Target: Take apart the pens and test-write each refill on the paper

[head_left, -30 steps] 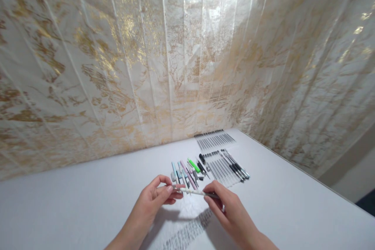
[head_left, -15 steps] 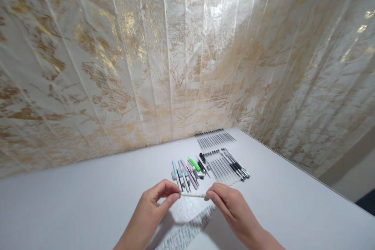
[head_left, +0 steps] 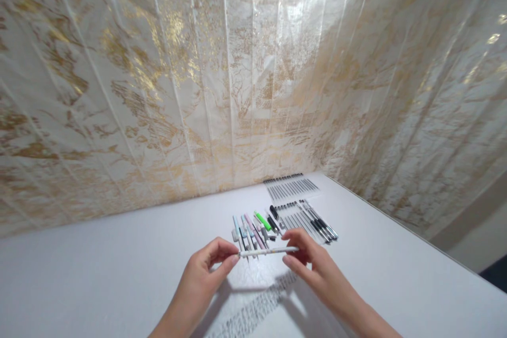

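Observation:
A slim white pen with a faint pattern is held almost level above the table. My left hand pinches its left end between thumb and fingertips. Around the pen's other end, my right hand has its thumb and fingers spread apart; the pen's tip lies in the gap between them. Just beyond the pen, blue, pink and white pens lie in a loose group, with a bright green pen or marker among them. Below the hands lies a sheet covered with dark writing.
Black-gripped pens lie side by side at the right, next to a row of clear pen parts or refills. Another such row is farther back. A gold-patterned white sheet rises behind the white table.
My right thumb and fingers have opened off the pen's right end, showing more of its length. The pen and both hands are slightly higher, and the left pinch stays.

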`<action>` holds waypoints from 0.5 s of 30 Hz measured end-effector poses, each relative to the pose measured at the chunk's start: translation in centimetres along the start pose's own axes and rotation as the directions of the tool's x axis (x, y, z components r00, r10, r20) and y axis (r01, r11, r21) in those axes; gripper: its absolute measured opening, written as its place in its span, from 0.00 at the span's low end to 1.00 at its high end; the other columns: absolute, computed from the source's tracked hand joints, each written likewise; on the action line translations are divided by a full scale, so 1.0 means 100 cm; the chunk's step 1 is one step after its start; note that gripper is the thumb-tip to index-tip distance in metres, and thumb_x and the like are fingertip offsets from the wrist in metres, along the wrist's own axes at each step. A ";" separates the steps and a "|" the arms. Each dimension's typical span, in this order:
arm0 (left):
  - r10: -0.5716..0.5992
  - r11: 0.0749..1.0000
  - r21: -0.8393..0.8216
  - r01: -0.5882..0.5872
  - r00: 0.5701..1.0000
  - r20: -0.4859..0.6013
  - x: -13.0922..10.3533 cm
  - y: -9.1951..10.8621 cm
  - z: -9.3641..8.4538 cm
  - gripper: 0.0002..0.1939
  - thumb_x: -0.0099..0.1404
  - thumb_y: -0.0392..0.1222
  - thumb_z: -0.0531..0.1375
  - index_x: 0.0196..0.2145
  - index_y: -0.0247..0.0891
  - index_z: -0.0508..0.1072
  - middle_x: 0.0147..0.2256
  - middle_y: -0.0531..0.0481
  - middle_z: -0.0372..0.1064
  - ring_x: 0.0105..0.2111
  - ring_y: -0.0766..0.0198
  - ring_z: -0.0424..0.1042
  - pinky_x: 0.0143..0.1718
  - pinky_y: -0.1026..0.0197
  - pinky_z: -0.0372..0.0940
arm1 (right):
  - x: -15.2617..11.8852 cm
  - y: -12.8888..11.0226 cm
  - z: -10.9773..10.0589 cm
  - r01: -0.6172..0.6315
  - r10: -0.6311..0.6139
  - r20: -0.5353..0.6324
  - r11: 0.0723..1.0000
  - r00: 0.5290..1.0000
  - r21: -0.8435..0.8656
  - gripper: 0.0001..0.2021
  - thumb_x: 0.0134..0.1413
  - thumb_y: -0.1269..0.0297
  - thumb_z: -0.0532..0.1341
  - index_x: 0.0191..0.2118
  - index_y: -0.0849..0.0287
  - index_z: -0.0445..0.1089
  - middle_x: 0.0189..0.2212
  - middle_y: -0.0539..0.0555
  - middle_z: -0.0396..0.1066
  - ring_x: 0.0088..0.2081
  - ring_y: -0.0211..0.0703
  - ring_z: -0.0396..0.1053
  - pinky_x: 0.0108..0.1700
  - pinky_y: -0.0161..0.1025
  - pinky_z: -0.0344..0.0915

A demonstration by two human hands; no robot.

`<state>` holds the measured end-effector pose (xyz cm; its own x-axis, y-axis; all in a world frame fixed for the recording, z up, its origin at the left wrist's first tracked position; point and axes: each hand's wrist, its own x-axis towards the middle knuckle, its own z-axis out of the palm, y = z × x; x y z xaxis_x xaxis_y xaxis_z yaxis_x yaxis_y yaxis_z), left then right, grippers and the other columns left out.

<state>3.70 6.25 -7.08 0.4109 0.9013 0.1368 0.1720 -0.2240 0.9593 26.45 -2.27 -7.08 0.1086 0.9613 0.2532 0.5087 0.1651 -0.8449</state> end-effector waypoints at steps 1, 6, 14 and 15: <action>0.001 1.000 -0.002 -0.001 1.000 0.004 0.000 0.000 0.000 0.07 0.55 0.46 0.62 0.28 0.40 0.73 0.28 0.52 0.73 0.32 0.60 0.72 0.37 0.61 0.64 | 0.000 0.000 0.000 -0.019 0.019 0.006 1.000 1.000 0.000 0.15 0.59 0.50 0.56 0.36 0.57 0.67 0.23 0.47 0.63 0.24 0.38 0.60 0.27 0.34 0.56; 0.018 1.000 0.000 -0.018 0.999 0.031 -0.001 0.000 0.001 0.07 0.56 0.45 0.61 0.28 0.40 0.73 0.29 0.53 0.72 0.33 0.60 0.71 0.39 0.61 0.64 | 0.002 0.002 0.002 -0.129 0.124 0.055 0.987 0.991 0.100 0.23 0.62 0.46 0.49 0.29 0.59 0.67 0.16 0.45 0.58 0.19 0.36 0.56 0.25 0.34 0.55; 0.111 0.984 0.133 -0.122 0.990 0.083 -0.008 0.003 -0.003 0.05 0.62 0.44 0.59 0.30 0.42 0.72 0.31 0.55 0.72 0.35 0.62 0.71 0.41 0.63 0.63 | 0.002 -0.002 -0.001 -0.171 0.168 0.038 0.977 0.985 0.127 0.23 0.57 0.44 0.55 0.22 0.59 0.64 0.14 0.44 0.54 0.18 0.34 0.51 0.23 0.33 0.48; 0.148 0.974 0.162 -0.162 0.985 0.093 -0.010 0.004 -0.003 0.05 0.62 0.43 0.59 0.30 0.43 0.71 0.31 0.55 0.72 0.35 0.62 0.71 0.41 0.64 0.63 | 0.003 -0.001 -0.002 -0.203 0.199 0.046 0.964 0.979 0.169 0.25 0.57 0.42 0.55 0.22 0.59 0.64 0.13 0.43 0.53 0.17 0.33 0.49 0.22 0.33 0.46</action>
<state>3.11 5.41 -6.79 0.5136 0.8197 0.2536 0.2456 -0.4236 0.8719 26.56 -2.06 -6.82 0.1684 0.9840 0.0586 0.3244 0.0009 -0.9459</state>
